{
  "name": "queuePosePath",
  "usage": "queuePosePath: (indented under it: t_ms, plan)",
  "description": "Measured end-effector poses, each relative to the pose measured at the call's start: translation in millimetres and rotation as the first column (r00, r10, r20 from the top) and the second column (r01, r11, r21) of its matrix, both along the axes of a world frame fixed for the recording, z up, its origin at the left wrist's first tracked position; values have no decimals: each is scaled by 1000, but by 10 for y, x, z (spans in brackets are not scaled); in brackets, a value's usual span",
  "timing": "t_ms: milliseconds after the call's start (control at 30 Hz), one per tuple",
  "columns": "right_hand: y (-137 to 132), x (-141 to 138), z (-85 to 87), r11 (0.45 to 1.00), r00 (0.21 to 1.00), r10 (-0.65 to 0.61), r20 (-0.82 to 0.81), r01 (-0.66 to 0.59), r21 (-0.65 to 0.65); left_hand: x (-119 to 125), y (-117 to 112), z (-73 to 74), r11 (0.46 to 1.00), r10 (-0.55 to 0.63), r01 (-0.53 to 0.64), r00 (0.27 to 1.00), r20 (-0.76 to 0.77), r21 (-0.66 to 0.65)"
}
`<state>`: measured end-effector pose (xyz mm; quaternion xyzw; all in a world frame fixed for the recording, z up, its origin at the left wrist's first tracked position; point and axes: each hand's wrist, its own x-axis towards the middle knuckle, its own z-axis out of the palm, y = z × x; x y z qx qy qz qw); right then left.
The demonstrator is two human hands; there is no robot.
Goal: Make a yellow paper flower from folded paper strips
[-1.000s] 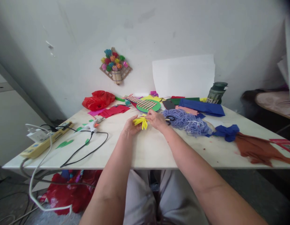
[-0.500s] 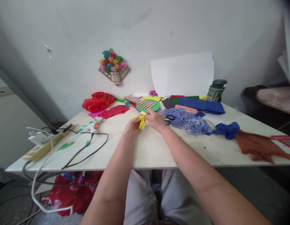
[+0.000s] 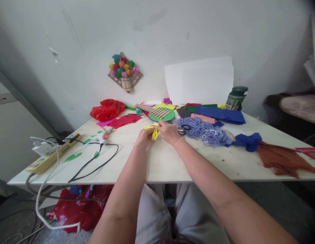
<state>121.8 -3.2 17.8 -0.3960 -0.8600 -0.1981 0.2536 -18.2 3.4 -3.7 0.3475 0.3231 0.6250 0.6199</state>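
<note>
A small yellow paper piece with cut strips (image 3: 154,132) is held over the white table (image 3: 162,162) between both hands. My left hand (image 3: 143,136) pinches it from the left. My right hand (image 3: 168,130) pinches it from the right, fingers closed on its top. Black-handled scissors (image 3: 184,128) lie just right of my right hand, beside a pile of purple looped strands (image 3: 205,132). A green disc with woven strips (image 3: 161,114) lies just behind the hands.
A glue gun (image 3: 102,137) with a black cord and a yellow power strip (image 3: 49,156) lie at the left. Red paper (image 3: 124,121), a red plastic bag (image 3: 106,109), blue cloth (image 3: 246,140), brown cloth (image 3: 281,159), a dark bottle (image 3: 234,98) and a white sheet (image 3: 199,80) line the back and right.
The yellow piece has been turned and gathered tighter between the fingers. Both hands stay in the same place.
</note>
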Motion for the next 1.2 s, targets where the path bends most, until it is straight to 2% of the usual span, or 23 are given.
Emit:
queuePosePath:
  t_ms: [133,233,333,467,633,833,967,1100,1200]
  plan:
    - [-15,-29,-12,1000,1000,-6,-6,6,25,-18,-6,4,1000,-4,4,1000,12,11]
    - [6,-42,-41,1000,999,-11,-48,12,8,-29,5,-5,997,59,-59,998,-4,42]
    - [45,-43,-73,1000,992,-15,-122,15,-4,-35,24,-15,985,127,-122,991,-33,121]
    - [94,-22,-98,1000,971,0,-239,0,1,-36,43,-17,960,164,-147,985,-54,239]
    - [110,-1,-110,1000,953,16,-301,-20,-10,-43,39,-2,948,192,-167,979,-69,272]
    - [78,-21,-91,1000,963,-16,-271,10,-26,-39,8,24,947,179,-140,977,-114,288]
    - [88,-24,-90,999,972,-42,-229,45,9,-25,-3,26,943,176,-130,976,-130,306]
    - [99,-19,-96,998,978,-7,-211,20,61,-29,-15,27,947,131,-86,983,-126,311]
    - [87,-17,-85,997,977,41,-210,-26,78,-51,-30,44,964,81,-60,994,-71,259]
